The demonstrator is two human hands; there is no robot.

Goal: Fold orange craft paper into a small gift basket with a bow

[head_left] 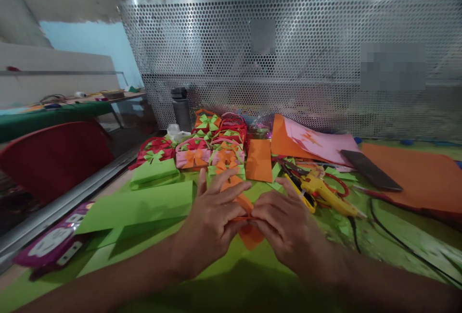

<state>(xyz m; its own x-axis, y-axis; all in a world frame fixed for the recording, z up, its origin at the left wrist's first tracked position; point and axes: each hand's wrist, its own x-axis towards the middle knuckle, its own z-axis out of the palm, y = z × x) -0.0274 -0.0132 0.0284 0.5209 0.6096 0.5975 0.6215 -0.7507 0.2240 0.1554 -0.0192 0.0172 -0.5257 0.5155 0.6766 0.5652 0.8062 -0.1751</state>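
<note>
Between my two hands is a piece of orange paper (250, 237), folded or cut to a pointed lower end. My left hand (212, 221) pinches its left side with thumb and forefinger, other fingers spread. My right hand (285, 224) presses its fingertips on the right side, close to the left thumb. Just beyond stand several small paper bags with bows, among them a pink bag (193, 156) with an orange bow. A yellow glue gun (323, 190) lies right of my right hand, near dark-bladed scissors (294, 169). A sheet of green paper (140, 207) lies left of my left hand.
A dark phone (371, 169) lies by pink paper (317, 142) and orange sheets (415, 173). A dark bottle (181, 111) stands behind the bags, before a perforated metal panel (224, 53). A black cord (400, 243) crosses the right side. A purple packet (54, 243) lies at the left edge.
</note>
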